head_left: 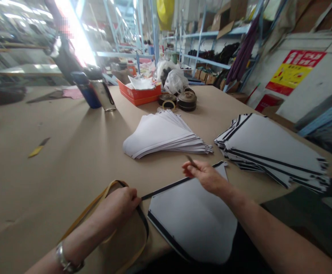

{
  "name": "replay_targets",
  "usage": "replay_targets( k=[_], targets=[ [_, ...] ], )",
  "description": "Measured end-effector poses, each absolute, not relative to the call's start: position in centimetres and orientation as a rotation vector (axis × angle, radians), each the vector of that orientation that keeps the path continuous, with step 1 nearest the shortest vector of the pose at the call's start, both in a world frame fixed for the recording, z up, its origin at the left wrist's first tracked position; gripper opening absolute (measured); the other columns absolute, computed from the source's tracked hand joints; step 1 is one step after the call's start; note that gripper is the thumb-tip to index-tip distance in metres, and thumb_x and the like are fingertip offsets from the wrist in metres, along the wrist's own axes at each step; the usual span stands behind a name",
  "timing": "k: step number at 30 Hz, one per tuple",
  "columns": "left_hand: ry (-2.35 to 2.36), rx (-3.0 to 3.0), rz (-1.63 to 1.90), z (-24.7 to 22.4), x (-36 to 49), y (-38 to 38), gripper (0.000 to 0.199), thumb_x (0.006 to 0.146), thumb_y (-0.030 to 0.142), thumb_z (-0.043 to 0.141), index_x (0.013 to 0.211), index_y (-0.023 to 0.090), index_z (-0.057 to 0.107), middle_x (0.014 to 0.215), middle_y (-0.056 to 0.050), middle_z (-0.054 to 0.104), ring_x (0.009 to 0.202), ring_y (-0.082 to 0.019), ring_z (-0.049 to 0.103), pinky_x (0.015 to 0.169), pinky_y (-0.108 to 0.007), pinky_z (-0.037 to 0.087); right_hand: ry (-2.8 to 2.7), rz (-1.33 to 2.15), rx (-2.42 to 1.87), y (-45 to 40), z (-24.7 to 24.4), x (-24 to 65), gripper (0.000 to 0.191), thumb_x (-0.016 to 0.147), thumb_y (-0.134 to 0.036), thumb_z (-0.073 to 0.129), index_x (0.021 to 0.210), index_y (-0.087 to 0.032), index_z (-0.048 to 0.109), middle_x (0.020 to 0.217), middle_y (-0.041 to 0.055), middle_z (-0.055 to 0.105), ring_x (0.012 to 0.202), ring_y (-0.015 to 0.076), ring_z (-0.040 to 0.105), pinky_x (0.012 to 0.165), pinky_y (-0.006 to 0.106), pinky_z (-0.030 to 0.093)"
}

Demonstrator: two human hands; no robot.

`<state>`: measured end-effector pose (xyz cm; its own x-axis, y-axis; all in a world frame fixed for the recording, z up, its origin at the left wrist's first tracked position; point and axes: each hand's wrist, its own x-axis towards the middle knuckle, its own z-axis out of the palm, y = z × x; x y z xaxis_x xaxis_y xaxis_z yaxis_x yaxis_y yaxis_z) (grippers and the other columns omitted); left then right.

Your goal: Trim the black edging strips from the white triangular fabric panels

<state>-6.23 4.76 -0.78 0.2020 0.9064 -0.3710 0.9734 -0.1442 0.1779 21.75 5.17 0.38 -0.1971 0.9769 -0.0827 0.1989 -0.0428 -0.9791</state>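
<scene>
A white panel (194, 217) with black strips along two edges lies in front of me at the table's near side. My left hand (126, 201) is closed on a black tape (146, 196) just left of the panel's upper corner. From that hand the tape loops back over the table, its tan side (87, 207) showing. Above the panel's upper edge, my right hand (207, 176) is closed around a small, thin, dark tool (192, 161) whose tip points up and left. Its exact kind I cannot make out.
Behind the panel is a fanned stack of white panels (160, 133); to the right, a stack of black-edged panels (274, 148). Tape rolls (187, 99), an orange box (139, 95) and two bottles (103, 94) stand farther back. A yellow-handled knife (37, 149) lies left.
</scene>
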Motion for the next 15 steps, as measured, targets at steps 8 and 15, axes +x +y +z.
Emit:
replay_targets(
  k=[8, 15],
  targets=[
    [1.764, 2.126, -0.273, -1.1, -6.3, 5.0, 0.025, 0.080, 0.031, 0.045, 0.062, 0.018, 0.058, 0.064, -0.006, 0.064, 0.061, -0.018, 0.056, 0.055, -0.026, 0.028, -0.974, 1.786, -1.011, 5.3, -3.1, 9.0, 0.033, 0.078, -0.047, 0.064, 0.085, -0.015, 0.061, 0.078, 0.0041, 0.065, 0.077, 0.0145, 0.064, 0.084, 0.036, 0.049],
    [1.754, 2.120, -0.243, -1.7, -6.8, 5.0, 0.026, 0.080, 0.032, 0.046, 0.057, 0.020, 0.051, 0.059, -0.003, 0.060, 0.056, -0.016, 0.051, 0.054, -0.026, 0.026, -0.925, 1.523, -1.147, 7.1, -4.5, 19.2, 0.034, 0.078, -0.049, 0.063, 0.088, -0.017, 0.060, 0.087, 0.0075, 0.068, 0.084, 0.0168, 0.067, 0.089, 0.038, 0.050]
  ],
)
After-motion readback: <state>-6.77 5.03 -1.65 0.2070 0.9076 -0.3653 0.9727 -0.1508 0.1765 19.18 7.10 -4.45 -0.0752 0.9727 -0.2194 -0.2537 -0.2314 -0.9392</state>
